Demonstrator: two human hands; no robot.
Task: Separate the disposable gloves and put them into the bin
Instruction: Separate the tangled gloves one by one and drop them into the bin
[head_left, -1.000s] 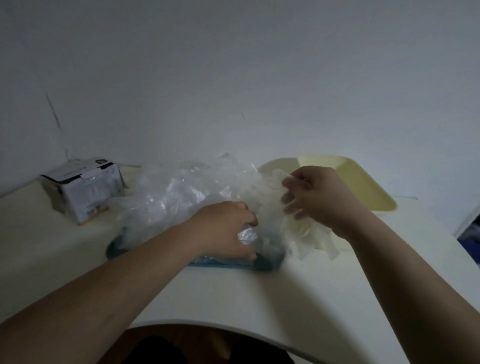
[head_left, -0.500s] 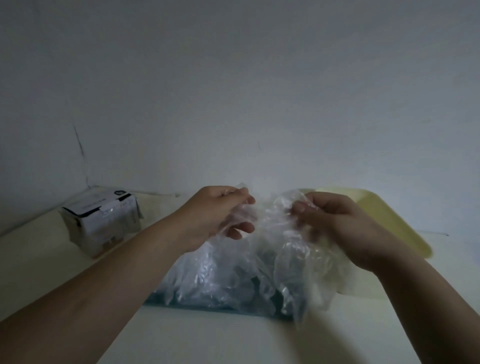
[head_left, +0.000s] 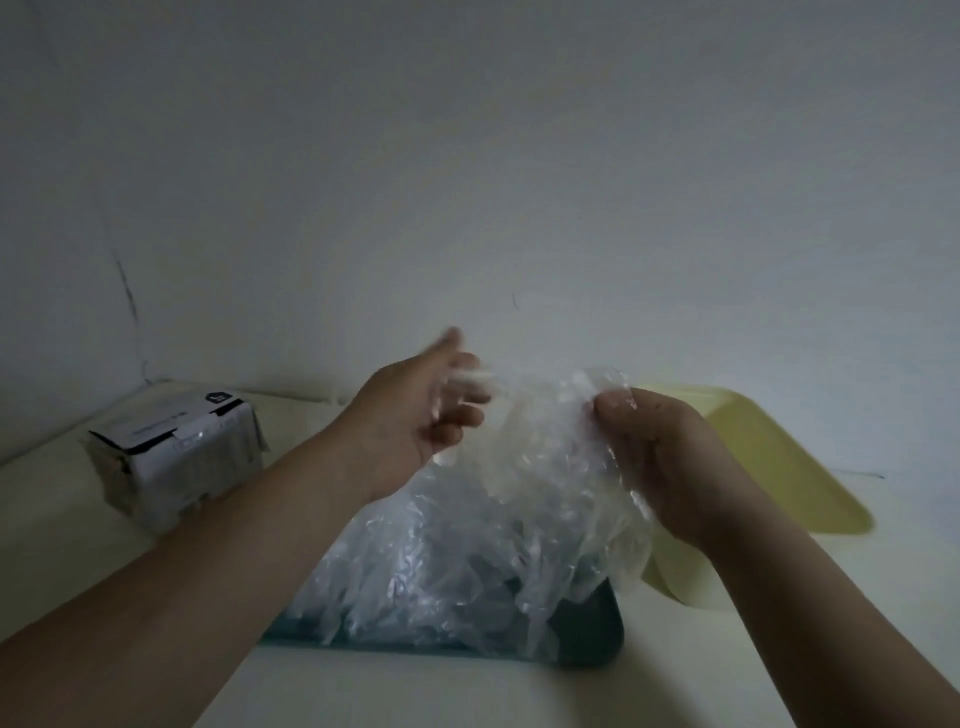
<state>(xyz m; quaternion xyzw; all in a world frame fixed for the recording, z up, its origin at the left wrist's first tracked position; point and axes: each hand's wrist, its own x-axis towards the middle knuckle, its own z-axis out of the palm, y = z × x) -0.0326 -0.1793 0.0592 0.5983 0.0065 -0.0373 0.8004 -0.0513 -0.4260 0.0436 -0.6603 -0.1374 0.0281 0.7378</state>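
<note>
A heap of clear disposable gloves (head_left: 441, 566) lies on a dark teal tray (head_left: 597, 634) at the table's front. My right hand (head_left: 660, 457) pinches a bunch of gloves (head_left: 550, 457) by the top edge and holds it above the heap, its lower ends hanging into the pile. My left hand (head_left: 415, 415) is just left of that bunch, blurred, with fingers spread and thumb up, its fingertips at the plastic's edge. The pale yellow bin (head_left: 769, 467) stands behind and to the right of my right hand.
A white cardboard box (head_left: 176, 457) with a torn-open top sits at the back left of the cream table (head_left: 389, 696). A plain wall closes the far side right behind the box and bin.
The left hand has let go of the plastic and spread its fingers, drifting left and up. The right hand still holds the lifted bunch, slightly higher.
</note>
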